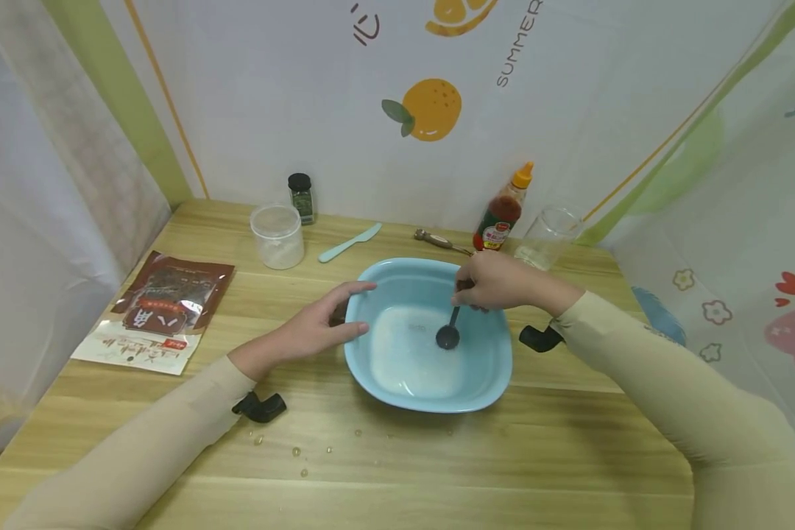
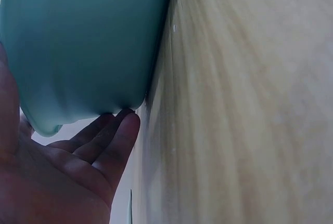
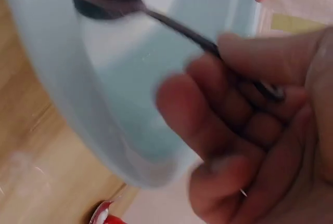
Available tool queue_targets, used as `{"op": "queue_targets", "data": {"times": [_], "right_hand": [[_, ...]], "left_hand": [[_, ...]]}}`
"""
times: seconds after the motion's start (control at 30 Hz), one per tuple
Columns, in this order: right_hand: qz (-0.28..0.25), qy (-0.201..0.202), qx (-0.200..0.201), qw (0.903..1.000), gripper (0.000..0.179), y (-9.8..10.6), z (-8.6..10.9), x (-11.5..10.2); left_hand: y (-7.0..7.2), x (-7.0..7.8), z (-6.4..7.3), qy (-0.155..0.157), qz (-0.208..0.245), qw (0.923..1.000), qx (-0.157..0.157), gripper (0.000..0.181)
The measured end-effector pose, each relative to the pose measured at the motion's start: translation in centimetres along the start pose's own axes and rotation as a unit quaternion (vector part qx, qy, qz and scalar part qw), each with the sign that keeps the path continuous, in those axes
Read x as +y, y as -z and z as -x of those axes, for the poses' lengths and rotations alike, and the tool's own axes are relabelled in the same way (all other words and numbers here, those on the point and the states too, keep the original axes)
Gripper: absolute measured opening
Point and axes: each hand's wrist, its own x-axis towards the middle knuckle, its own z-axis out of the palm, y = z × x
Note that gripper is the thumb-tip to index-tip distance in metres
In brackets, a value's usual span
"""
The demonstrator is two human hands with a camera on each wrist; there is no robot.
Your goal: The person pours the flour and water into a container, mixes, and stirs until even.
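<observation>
A light blue plastic basin [image 1: 354, 361] stands on the wooden table, its bottom looking pale and glossy. My left hand [image 1: 308, 324] holds its left side, with the thumb and a finger over the rim. In the left wrist view, other fingers [image 2: 117, 148] of that hand lie against the basin's outer wall, low down. My right hand [image 1: 503, 280] reaches over the far right rim and pinches the thin handle of a small dark spoon [image 1: 447, 337]. The spoon's round bowl is over the basin's inside. In the right wrist view, the handle end [image 3: 270, 90] lies across the curled fingers.
Behind the basin are a clear lidded jar [image 1: 277, 239], a green-flaked spice bottle [image 1: 301, 200], a pale blue knife [image 1: 350, 244], a brown-handled utensil [image 1: 437, 239], a red sauce bottle [image 1: 501, 213] and a glass [image 1: 548, 235]. A brown packet [image 1: 165, 309] lies left. Droplets [image 1: 296, 451] dot the front.
</observation>
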Motion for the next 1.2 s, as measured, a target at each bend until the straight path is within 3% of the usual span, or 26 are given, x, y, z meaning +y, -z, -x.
{"op": "queue_targets", "data": {"times": [0.13, 0.3, 0.47, 0.53, 0.63, 0.83, 1.0, 1.07, 1.2], "right_hand": [[-0.025, 0.024, -0.035, 0.9988, 0.020, -0.4, -0.2, -0.2], [-0.027, 0.011, -0.006, 0.9996, 0.020, -0.6, -0.4, -0.6], [-0.041, 0.044, -0.056, 0.9966, 0.021, -1.1, -0.8, -1.4], [-0.047, 0.051, -0.047, 0.9965, 0.021, -1.2, -1.0, -1.7], [-0.042, 0.030, -0.012, 0.9986, 0.020, -1.1, -1.2, -1.9], [-0.047, 0.035, -0.029, 0.9978, 0.022, -1.3, -1.8, -2.1], [-0.031, 0.002, 0.018, 0.9994, 0.024, -0.9, -2.2, -2.0], [-0.027, -0.010, 0.014, 0.9995, 0.023, -0.8, -2.1, -1.8], [-0.042, 0.008, -0.012, 0.9990, 0.023, -1.0, -2.3, -1.7]], "left_hand": [[0.0, 0.1, 0.0, -0.003, -0.001, 1.0000, 0.000, 0.069], [0.0, 0.1, 0.0, -0.001, -0.001, 1.0000, -0.002, 0.068], [0.1, 0.1, 0.1, -0.001, -0.001, 1.0000, -0.001, 0.068], [0.1, 0.1, 0.1, -0.003, 0.001, 1.0000, -0.002, 0.069], [0.0, 0.1, 0.1, -0.004, 0.000, 1.0000, -0.003, 0.069], [0.1, 0.1, 0.1, 0.002, -0.002, 1.0000, -0.003, 0.068], [0.0, 0.1, 0.1, -0.011, 0.006, 0.9999, -0.006, 0.068], [0.0, 0.2, 0.0, -0.011, 0.004, 0.9999, -0.005, 0.068], [-0.1, 0.1, 0.0, -0.001, 0.002, 1.0000, -0.002, 0.068]]}}
